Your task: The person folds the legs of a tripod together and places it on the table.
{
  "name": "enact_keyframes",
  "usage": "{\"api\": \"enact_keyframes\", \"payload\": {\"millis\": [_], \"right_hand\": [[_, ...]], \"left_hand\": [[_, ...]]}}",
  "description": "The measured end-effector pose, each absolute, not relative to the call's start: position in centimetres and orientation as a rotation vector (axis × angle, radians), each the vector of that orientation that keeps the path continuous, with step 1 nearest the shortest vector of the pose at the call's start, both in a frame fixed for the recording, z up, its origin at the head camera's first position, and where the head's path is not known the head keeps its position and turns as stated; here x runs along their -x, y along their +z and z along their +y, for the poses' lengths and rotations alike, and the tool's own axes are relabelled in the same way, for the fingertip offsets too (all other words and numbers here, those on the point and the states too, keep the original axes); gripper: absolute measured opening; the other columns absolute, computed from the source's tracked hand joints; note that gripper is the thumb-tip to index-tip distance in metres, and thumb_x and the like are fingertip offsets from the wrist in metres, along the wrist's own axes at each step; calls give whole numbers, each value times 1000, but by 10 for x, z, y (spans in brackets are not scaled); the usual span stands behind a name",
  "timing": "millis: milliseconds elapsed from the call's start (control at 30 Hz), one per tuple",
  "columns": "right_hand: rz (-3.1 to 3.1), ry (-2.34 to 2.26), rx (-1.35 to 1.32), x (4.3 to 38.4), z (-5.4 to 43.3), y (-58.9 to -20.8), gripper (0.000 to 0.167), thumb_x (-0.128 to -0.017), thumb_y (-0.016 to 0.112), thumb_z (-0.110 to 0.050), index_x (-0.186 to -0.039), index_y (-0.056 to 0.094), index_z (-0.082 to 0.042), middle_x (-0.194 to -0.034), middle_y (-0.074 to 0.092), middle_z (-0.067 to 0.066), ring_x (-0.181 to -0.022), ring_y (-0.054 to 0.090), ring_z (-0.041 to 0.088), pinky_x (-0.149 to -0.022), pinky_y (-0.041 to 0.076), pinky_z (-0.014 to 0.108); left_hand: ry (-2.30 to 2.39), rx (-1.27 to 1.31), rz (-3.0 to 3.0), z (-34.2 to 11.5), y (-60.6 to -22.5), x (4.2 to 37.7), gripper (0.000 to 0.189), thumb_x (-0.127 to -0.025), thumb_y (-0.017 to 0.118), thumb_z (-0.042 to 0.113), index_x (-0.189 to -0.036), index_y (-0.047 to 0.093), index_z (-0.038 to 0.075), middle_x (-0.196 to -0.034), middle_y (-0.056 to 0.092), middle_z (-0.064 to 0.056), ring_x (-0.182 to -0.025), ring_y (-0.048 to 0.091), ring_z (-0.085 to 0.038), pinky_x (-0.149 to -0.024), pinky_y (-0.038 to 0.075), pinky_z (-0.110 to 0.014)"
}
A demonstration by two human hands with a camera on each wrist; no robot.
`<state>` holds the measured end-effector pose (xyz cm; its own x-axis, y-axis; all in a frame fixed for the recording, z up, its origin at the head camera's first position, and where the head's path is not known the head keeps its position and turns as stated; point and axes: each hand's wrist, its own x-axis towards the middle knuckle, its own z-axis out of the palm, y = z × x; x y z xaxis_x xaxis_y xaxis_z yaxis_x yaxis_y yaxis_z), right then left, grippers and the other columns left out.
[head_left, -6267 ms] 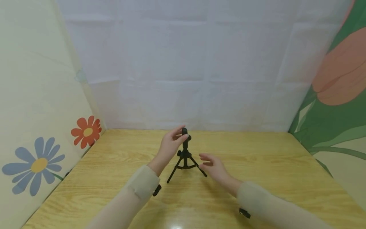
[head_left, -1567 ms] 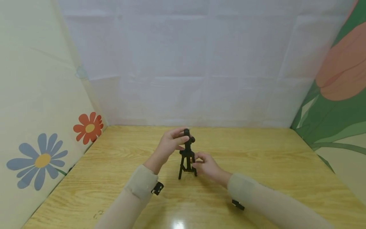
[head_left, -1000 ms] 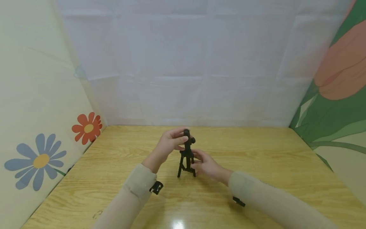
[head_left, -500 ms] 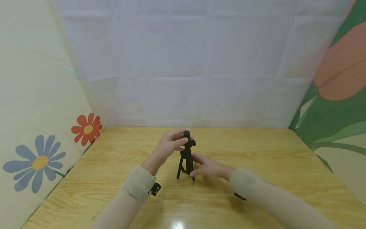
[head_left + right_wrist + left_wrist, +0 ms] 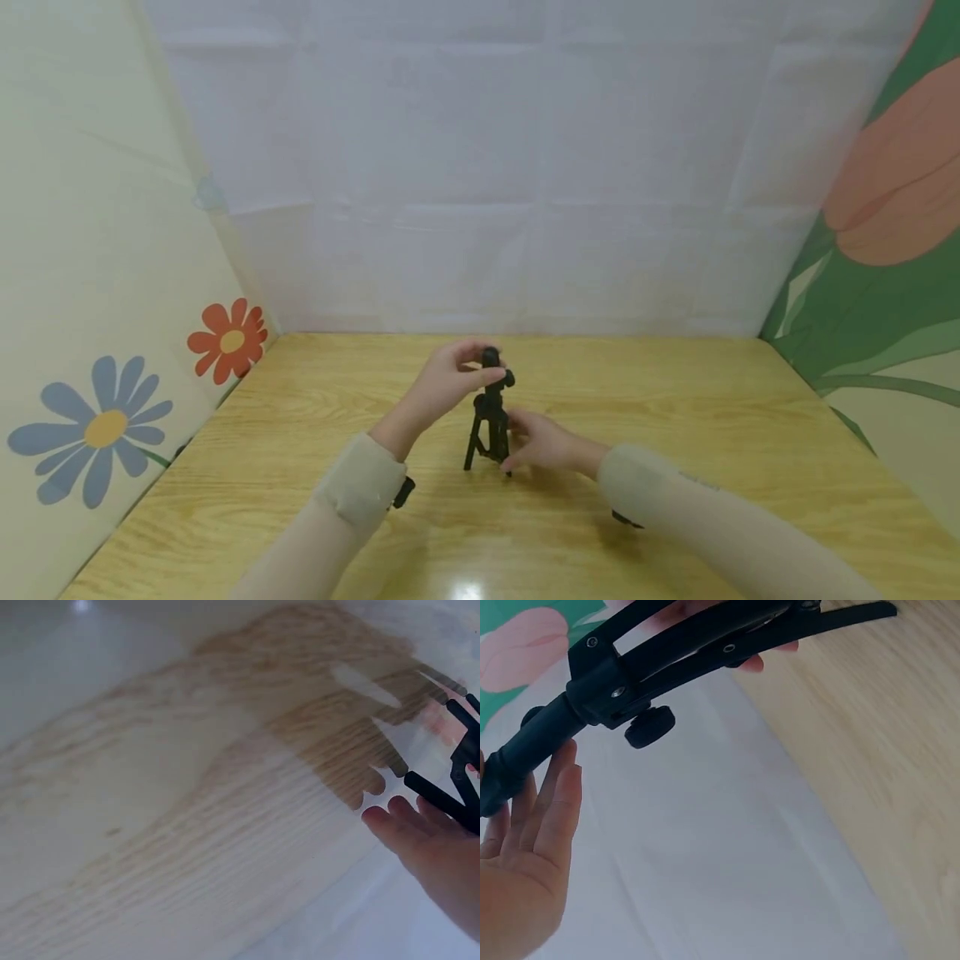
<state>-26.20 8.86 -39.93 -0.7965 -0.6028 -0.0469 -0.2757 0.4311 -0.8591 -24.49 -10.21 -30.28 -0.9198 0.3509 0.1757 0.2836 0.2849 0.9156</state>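
One right hand (image 5: 551, 442): yours, thumb and fingers round the lower tripod (image 5: 491, 404).
Legs (image 5: 473, 442): standing close-set on the table (image 5: 660, 400), not folded flush; your adjustment looks partway.
Left hand (image 5: 442, 383): yours, clasping the upright tripod's top.

Head view: from above, facing forward and down across the wood-grain tabletop (image 5: 675, 433) to a creased white backdrop (image 5: 480, 167), farthest off. Left wrist view: close, tilted, along the black mini tripod (image 5: 600, 682). Right wrist view: over the tabletop, sharing the tripod's legs (image 5: 440, 799) with the left.
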Motion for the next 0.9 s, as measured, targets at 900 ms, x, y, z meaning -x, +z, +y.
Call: {"api": "enact_keyframes", "payload": {"millis": [900], "right_hand": [[2622,-1194,671,245,93,-385,70,-79,81,-10,-140,48,2,-134,54,22,-114,57,34,-93,49,46]], "left_hand": [[1782,-312,2531,-149,-295,231,42,-92,66,6,-133,57,-1,-117,63,-22,-102,66,-31,-82,55,-42]]}}
